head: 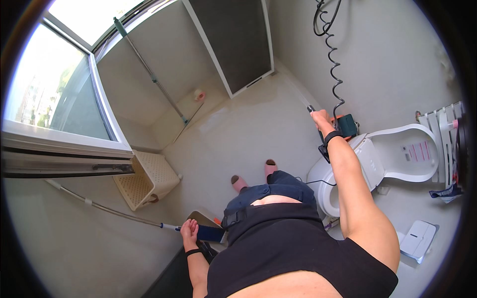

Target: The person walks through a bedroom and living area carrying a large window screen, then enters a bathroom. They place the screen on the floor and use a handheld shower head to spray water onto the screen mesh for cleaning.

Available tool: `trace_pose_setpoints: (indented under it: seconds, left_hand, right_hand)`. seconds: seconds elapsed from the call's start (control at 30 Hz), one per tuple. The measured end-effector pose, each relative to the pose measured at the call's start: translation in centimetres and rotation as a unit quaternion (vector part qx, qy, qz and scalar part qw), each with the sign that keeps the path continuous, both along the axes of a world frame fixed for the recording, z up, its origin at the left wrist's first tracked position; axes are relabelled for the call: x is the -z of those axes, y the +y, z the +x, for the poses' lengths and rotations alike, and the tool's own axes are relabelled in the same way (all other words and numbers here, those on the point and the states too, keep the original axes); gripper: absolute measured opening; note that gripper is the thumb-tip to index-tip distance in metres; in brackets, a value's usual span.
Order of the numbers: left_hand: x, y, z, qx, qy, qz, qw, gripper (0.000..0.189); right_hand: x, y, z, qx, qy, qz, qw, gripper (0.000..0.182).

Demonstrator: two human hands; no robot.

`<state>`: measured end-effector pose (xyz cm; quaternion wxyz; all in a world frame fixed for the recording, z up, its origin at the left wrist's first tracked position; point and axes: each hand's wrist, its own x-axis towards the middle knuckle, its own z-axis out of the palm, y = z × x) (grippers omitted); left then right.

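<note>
My right hand is closed around a handheld sprayer with a dark head, and a thin jet of water runs from it toward the floor by the screen panel. A black coiled hose hangs down the wall behind that hand. Beside the wrist is a dark green and orange box-like object, partly hidden. At the lower left, my left hand is raised with its fingers loosely curled, in front of a brush or mop with a blue head. Whether that hand touches its pole cannot be told.
A toilet with raised lid stands at right. A beige plastic basket and a long-handled squeegee are at left, below an open window. A dark framed panel stands ahead. The floor looks wet.
</note>
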<state>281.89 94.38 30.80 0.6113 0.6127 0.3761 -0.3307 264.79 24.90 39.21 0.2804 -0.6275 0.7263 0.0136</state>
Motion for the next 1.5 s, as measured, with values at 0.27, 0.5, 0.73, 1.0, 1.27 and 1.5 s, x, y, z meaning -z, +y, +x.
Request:
trace_pose_setpoints:
  seconds: [0.27,0.5,0.73,1.0,1.27,1.5]
  left_hand:
    - [0.6,-0.6,1.2,0.013,0.012,0.010,1.000,0.026]
    - [-1.2,-0.8,0.7,0.026,0.010,0.040,0.999,0.026]
    - [-2.2,-0.6,0.5,0.016,0.015,0.050,0.999,0.028]
    - [-2.9,-1.1,-0.1,0.019,0.004,0.046,0.999,0.028]
    - [-2.7,-0.3,-0.4,0.015,0.008,0.049,0.999,0.027]
    - [-2.8,-1.1,-0.2,0.031,0.004,0.039,0.999,0.028]
  right_hand:
    - [0.3,0.0,-1.1,-0.008,0.075,0.037,0.996,0.039]
    - [-1.3,1.6,-1.8,0.012,0.095,0.049,0.994,0.035]
    - [0.1,2.2,-1.7,-0.046,0.120,0.059,0.990,0.039]
    - [0.6,3.1,-2.0,-0.062,0.125,0.036,0.990,0.038]
    - [0.9,2.8,-4.0,-0.063,0.132,0.036,0.989,0.038]
    - [-0.8,5.3,-2.4,-0.120,0.117,0.037,0.985,0.037]
